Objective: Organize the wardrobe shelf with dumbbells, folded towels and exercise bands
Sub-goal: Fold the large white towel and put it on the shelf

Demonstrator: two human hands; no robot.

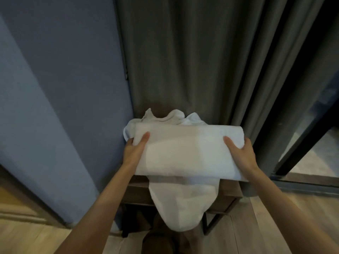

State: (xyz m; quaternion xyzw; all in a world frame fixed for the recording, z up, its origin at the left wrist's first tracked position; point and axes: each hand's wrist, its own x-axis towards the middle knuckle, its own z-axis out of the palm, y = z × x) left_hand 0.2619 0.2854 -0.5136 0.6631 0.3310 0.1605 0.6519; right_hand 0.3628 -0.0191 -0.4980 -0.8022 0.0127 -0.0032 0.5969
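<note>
Holding folded white towel (183,151) level over the table (136,191) | left hand (134,149) grips its left end, thumb on top | right hand (240,153) grips its right end, thumb on top | loose white towel (183,204) lies beneath, bunched near the grey curtain (183,61), hanging over the table's front edge

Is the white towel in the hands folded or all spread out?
Folded. The towel is a neat flat rectangle with a rounded far edge, gripped by the left hand and right hand.
</note>
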